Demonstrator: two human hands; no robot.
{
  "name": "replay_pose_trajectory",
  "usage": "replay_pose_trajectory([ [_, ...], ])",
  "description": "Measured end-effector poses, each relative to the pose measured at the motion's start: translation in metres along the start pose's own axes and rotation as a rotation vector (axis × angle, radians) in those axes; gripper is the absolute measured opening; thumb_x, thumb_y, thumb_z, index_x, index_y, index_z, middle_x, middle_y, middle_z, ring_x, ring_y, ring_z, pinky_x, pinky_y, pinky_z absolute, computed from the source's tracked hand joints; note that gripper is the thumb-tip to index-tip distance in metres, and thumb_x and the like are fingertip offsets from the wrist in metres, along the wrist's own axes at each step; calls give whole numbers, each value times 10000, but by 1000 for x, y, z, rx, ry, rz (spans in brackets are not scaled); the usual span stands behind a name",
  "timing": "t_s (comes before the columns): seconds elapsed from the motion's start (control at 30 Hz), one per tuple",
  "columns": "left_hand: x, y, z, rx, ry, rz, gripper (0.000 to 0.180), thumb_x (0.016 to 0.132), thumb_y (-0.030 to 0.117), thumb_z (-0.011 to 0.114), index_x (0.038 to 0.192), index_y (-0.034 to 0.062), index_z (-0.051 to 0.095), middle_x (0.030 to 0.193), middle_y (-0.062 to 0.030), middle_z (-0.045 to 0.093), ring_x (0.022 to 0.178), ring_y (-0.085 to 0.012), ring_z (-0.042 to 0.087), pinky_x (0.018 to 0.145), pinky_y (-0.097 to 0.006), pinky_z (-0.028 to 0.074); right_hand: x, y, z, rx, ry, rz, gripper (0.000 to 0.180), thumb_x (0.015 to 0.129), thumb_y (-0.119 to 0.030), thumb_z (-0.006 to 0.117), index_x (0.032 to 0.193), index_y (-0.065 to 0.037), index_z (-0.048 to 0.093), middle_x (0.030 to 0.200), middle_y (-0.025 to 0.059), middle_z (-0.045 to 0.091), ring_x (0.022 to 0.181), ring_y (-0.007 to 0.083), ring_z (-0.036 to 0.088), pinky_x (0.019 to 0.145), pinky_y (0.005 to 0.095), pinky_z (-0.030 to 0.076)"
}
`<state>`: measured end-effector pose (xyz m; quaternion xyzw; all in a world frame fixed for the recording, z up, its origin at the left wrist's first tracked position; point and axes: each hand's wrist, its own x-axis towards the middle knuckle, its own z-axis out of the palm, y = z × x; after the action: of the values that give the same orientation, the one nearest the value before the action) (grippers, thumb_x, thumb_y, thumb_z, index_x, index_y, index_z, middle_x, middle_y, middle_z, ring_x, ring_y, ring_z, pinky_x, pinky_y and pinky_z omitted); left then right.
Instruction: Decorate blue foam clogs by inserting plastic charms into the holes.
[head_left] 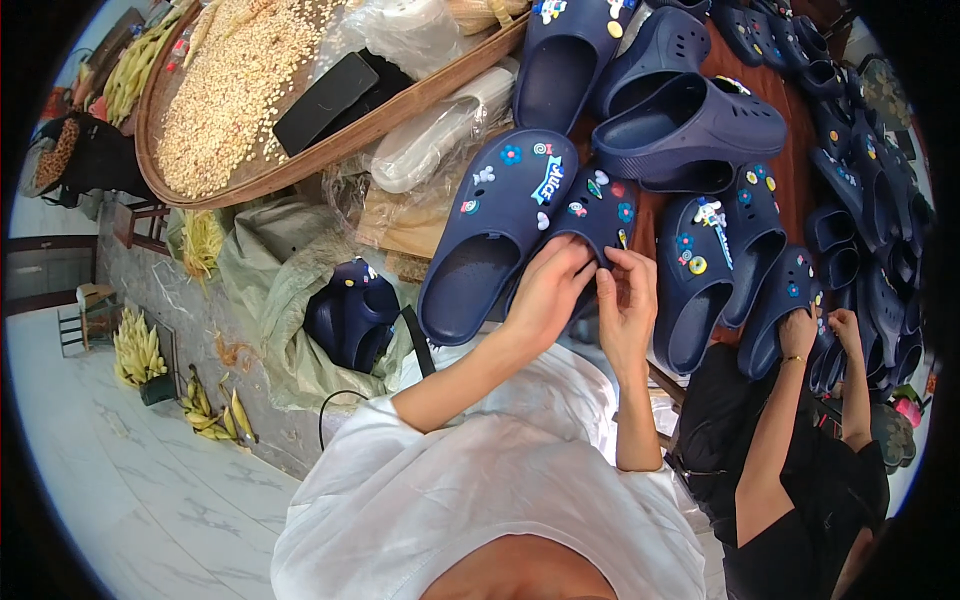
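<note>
A dark blue clog (590, 208) with small flower, candy and heart charms lies before me on the table. My left hand (550, 288) grips its opening, some fingers tucked inside and hidden. At the clog's right edge, my right hand (630, 296) has thumb and fingertips drawn together; whatever may be between them is too small to make out. Its mate, a decorated blue clog (510, 190), rests just left with a lettered charm. To the right stands another charm-covered pair, including a blue clog (690, 262). Plain blue clogs (690, 130) are stacked behind.
Far left, a round woven tray (290, 185) bears corn kernels and a black box (325, 103). A green-grey sack (285, 330) beside me holds more clogs. A co-worker's hand (797, 332) handles a clog (775, 310) at right. Corn cobs (138, 348) sit on the floor.
</note>
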<state>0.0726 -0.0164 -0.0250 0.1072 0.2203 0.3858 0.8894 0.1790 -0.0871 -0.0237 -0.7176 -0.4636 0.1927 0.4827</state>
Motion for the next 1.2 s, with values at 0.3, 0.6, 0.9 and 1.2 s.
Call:
replay_pose_trajectory([
  [0.3,-66,58,-42,342,92,-3,221,973,82,521,1162,-16,583,1045,-102,649,902,-152,646,786,-273,521,41,-19,4,47,28,-124,150,913,-38,641,1063,-32,656,1030,100,591,858,194,617,741,291,511],
  [0.6,-33,65,-55,160,213,171,290,943,33,493,1225,-27,523,1213,-121,585,1112,-229,589,972,-340,485,109,-36,39,-269,-138,-423,213,868,-93,668,1075,-43,657,1013,120,603,958,316,600,818,405,488],
  [0.9,29,61,-44,-52,289,115,338,1023,108,473,1349,22,490,1347,-125,560,1241,-234,552,1070,-388,461,121,-28,67,-514,-132,-500,263,839,-92,692,1088,-8,685,1006,106,610,929,301,584,806,394,507],
  [1.2,57,60,-42,25,210,80,439,1063,280,335,1425,54,440,1424,-131,515,1286,-266,530,1117,-430,417,123,-30,70,-555,-160,-511,220,798,-127,738,973,-4,685,959,105,611,903,303,590,784,402,510],
])
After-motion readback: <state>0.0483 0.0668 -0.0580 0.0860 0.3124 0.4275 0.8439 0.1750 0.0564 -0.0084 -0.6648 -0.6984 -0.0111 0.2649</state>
